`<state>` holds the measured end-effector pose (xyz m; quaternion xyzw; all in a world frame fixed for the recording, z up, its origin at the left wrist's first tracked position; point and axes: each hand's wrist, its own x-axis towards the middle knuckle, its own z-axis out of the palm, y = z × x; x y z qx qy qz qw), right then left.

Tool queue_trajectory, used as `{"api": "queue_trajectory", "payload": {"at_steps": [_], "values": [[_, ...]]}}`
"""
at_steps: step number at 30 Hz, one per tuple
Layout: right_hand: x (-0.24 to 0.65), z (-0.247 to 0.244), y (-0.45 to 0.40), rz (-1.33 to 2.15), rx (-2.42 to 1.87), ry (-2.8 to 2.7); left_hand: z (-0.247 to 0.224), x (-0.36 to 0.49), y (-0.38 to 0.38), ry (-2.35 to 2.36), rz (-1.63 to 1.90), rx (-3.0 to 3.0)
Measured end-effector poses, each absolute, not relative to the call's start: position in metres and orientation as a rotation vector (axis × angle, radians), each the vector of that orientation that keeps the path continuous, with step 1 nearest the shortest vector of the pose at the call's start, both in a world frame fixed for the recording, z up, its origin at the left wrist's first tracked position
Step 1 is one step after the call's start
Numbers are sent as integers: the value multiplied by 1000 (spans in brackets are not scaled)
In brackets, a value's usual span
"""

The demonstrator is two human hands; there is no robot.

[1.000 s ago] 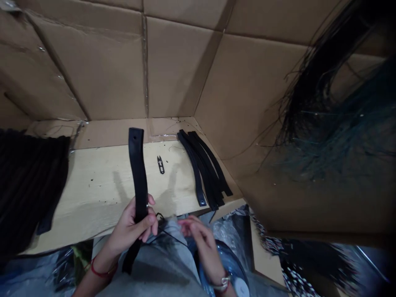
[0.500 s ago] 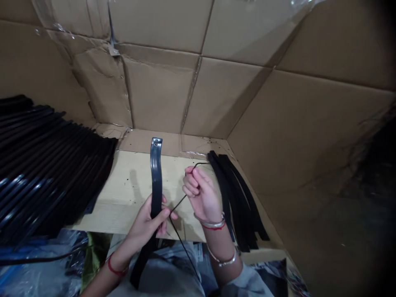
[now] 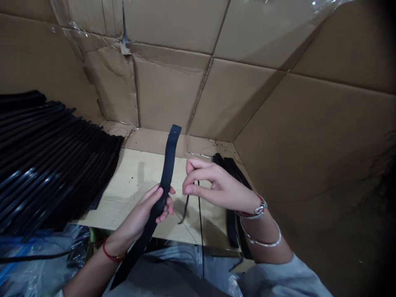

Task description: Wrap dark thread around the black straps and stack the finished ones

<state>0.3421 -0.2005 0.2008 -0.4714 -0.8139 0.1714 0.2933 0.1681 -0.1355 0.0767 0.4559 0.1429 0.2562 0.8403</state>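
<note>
My left hand (image 3: 153, 206) is wrapped round a long black strap (image 3: 168, 163), which stands up slantwise with a small hole near its top end. The strap's lower part runs down past my wrist toward my lap. To the right of it, my right hand (image 3: 210, 183) pinches a thin black cord (image 3: 200, 222) between thumb and fingers. One short end of the cord dangles below the fingertips, and a longer length hangs down over the table edge. The cord and the strap are apart where I can see them.
A big stack of black strips (image 3: 55, 165) fans out on the left. Several more black straps (image 3: 232, 169) lie at the right, partly behind my right arm. Cardboard walls (image 3: 173, 86) enclose the pale tabletop (image 3: 123, 202). Clear plastic wrapping (image 3: 46, 264) is at lower left.
The strap has tilted to the right and turned, its shiny face no longer showing. My right hand has turned over, palm now facing down, and the cord hangs from it instead of stretching toward my left hand.
</note>
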Motion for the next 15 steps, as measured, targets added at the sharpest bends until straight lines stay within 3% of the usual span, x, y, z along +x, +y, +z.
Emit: {"api": "queue_trajectory", "payload": {"at_steps": [5, 11, 15], "values": [[335, 189, -194, 402, -1287, -1882, 83, 169, -138, 251, 487, 962], [324, 179, -188, 899, -1162, -1490, 87, 169, -136, 278, 482, 970], [325, 189, -188, 902, -1232, -1518, 89, 167, -135, 262, 471, 987]]}}
